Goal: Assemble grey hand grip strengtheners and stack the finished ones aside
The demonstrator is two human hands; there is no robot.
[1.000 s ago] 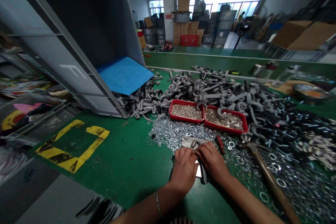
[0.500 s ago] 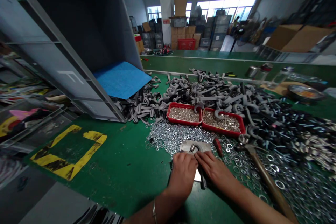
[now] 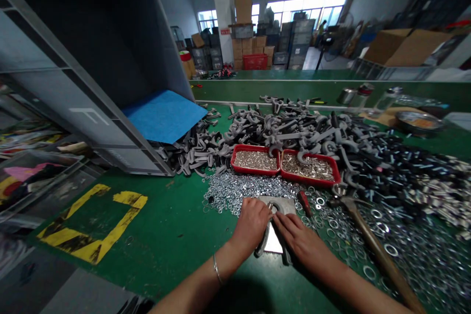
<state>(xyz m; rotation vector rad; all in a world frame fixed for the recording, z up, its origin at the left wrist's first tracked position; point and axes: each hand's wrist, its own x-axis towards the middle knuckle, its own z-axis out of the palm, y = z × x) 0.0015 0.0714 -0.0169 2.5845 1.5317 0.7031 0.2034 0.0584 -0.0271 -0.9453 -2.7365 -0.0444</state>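
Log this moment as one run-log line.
left hand: on grey U-shaped metal fitting | right hand: on flat steel plate | beside: red-handled tool, wooden-handled hammer

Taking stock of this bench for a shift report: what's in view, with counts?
crate: one, grey, tipped over at left
sheet: one, blue, at the crate's mouth
hooks: many, grey, heaped behind the trays
trays: two, red, centre, holding small metal parts
washers: many, silver, before the trays and at right
hammer: one, brown wooden handle, right
plate: one, silver, between the hands
tape: one marking, yellow, bench at left
bench: one, green, under all this
boxes: several, brown, far background
left hand: one, on the plate, by a grey hook
bangle: one, silver, left wrist
right hand: one, beside the plate
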